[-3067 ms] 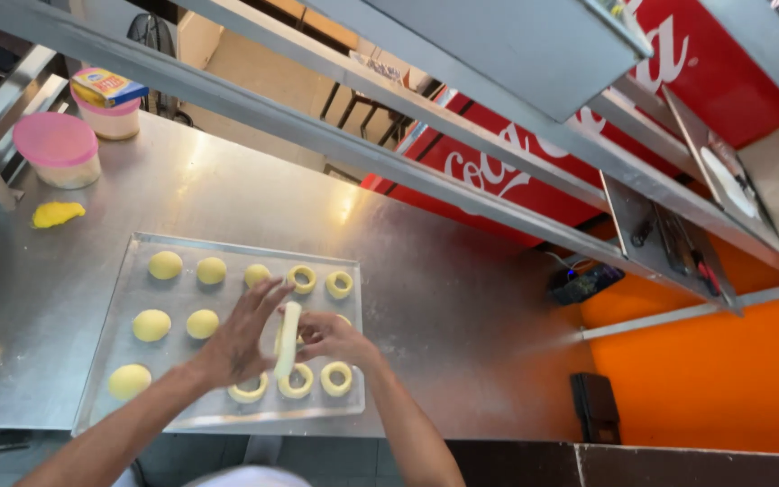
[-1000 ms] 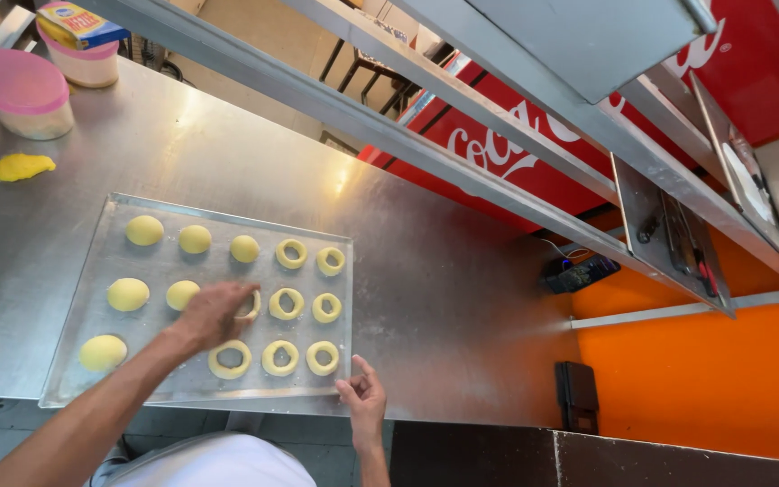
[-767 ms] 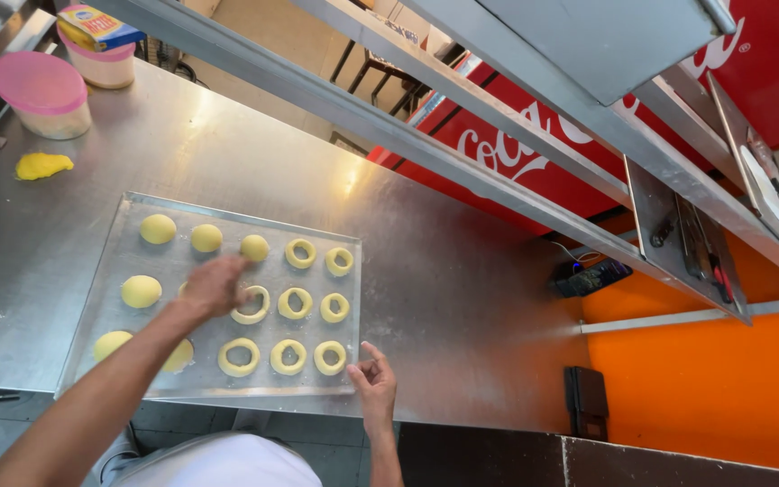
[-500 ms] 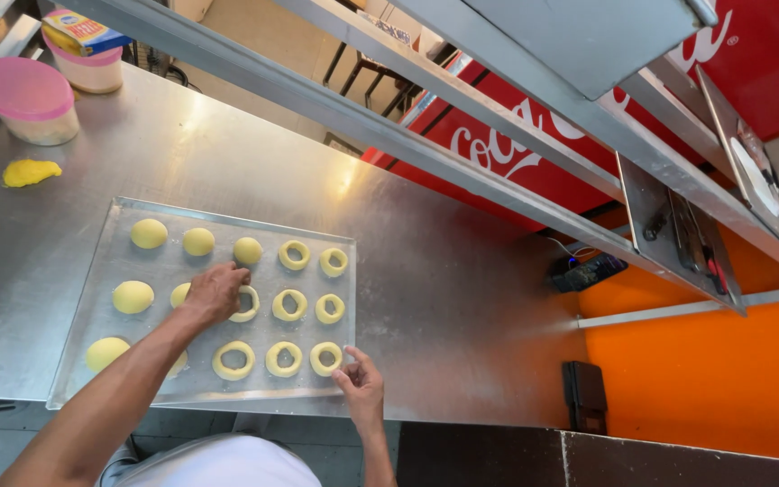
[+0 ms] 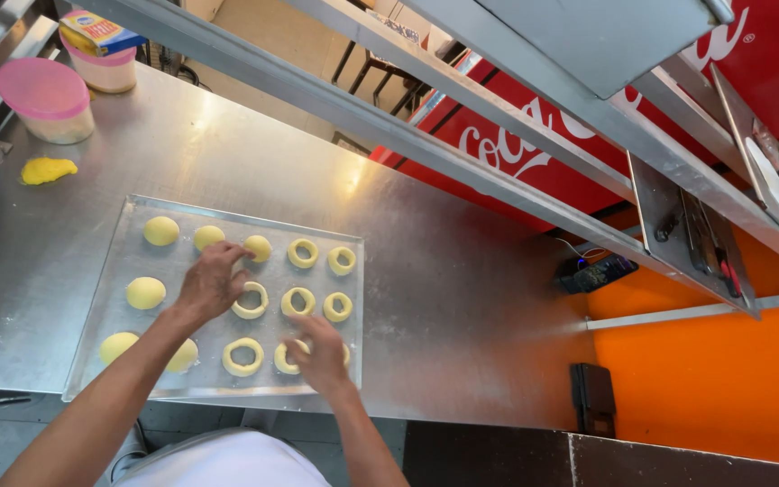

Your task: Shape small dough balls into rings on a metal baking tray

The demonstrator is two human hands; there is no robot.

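Note:
A flat metal tray (image 5: 110,271) lies on the steel table (image 5: 462,307). It carries several yellow dough balls on its left part and several dough rings on its right part. My left hand (image 5: 212,281) reaches across the tray's middle, and its spread fingertips touch the back-row dough ball (image 5: 258,248). A dough ring (image 5: 250,300) lies just right of that hand. My right hand (image 5: 322,353) rests palm down over the near-right corner of the tray. It covers one ring there and partly covers the ring (image 5: 286,358) beside it.
A pink-lidded tub (image 5: 43,99) and a second tub with a small box on top (image 5: 101,54) stand at the back left. A yellow dough lump (image 5: 47,169) lies near them. A steel shelf rail (image 5: 426,135) crosses overhead, with a red cooler (image 5: 534,153) behind it.
My left hand has moved from the tray's middle toward the back-row ball. My right hand has come up from the table's front edge onto the near-right rings.

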